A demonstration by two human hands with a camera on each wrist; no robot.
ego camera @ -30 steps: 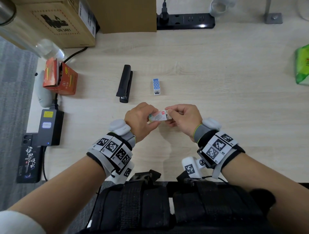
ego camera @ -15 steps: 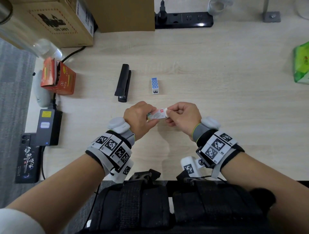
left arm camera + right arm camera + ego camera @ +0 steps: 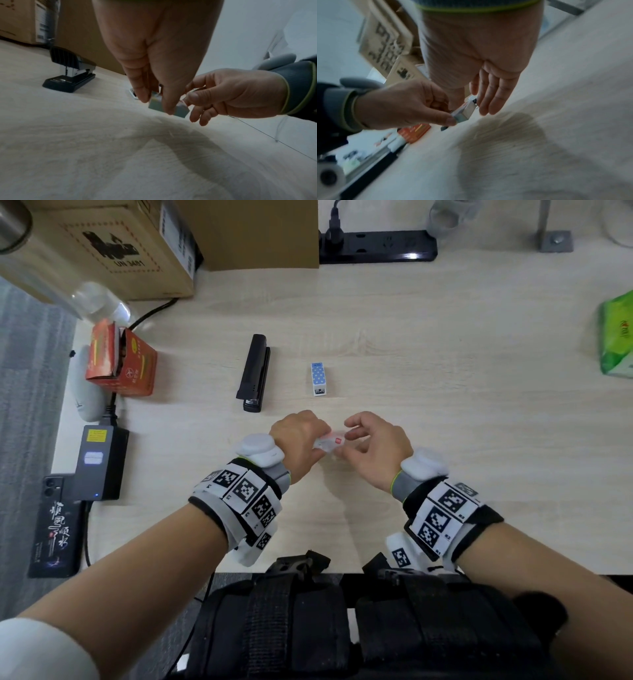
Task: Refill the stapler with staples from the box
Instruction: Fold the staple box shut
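Note:
A small white staple box (image 3: pixel 328 441) with a red label is held just above the desk between both hands. My left hand (image 3: pixel 317 448) pinches its left part between thumb and fingers (image 3: pixel 144 97). My right hand (image 3: pixel 344 445) pinches the box's right end with thumb and forefinger, the other fingers (image 3: pixel 491 102) stretched out. The left wrist view shows the box (image 3: pixel 180 113) from below. The black stapler (image 3: pixel 255 373) lies closed on the desk beyond my left hand, also seen as the stapler (image 3: pixel 72 73) in the left wrist view. No staples show.
A blue dotted small box (image 3: pixel 318 379) stands right of the stapler. An orange carton (image 3: pixel 120 361), a power adapter (image 3: pixel 101 462) and a phone (image 3: pixel 56 529) sit at the left edge. Cardboard boxes (image 3: pixel 102 248) and a power strip (image 3: pixel 376 246) line the back; a green pack (image 3: pixel 616 337) lies far right.
My right hand's fingers have spread out from a tight curl, only thumb and forefinger staying at the box's end. The box has tilted slightly; my left hand keeps its grip.

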